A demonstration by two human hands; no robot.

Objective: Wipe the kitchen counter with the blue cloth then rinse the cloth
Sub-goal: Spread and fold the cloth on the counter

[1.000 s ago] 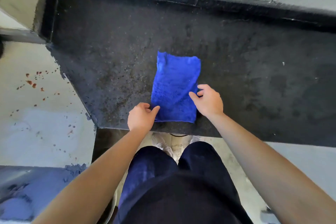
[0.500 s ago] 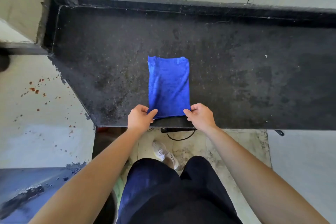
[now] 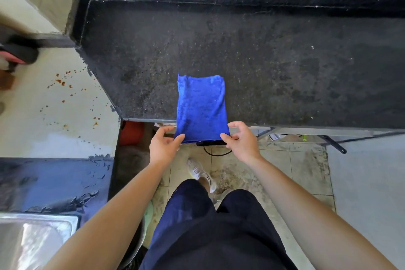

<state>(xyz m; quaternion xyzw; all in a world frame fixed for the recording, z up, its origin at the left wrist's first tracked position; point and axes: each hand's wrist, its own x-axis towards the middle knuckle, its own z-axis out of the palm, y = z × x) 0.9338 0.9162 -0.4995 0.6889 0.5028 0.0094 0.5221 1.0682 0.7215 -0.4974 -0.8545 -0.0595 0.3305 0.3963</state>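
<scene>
The blue cloth (image 3: 201, 105) is folded into a narrow rectangle and lies on the dark speckled kitchen counter (image 3: 274, 68), its near end hanging past the counter's front edge. My left hand (image 3: 164, 144) pinches the cloth's near left corner between thumb and fingers. My right hand (image 3: 241, 142) pinches the near right corner the same way. Both hands are just off the counter edge, over the floor.
A steel sink (image 3: 32, 239) shows at the bottom left beside a blue-painted ledge (image 3: 54, 180). A pale spattered surface (image 3: 54, 105) lies left of the counter. Tiled walls rise behind. Below are the tiled floor (image 3: 274, 166), a red object (image 3: 131, 132) and a cable.
Both hands have pulled the cloth toward me across the counter, so its near end now overhangs the front edge. The right hand shifted from resting on the cloth to pinching its corner.
</scene>
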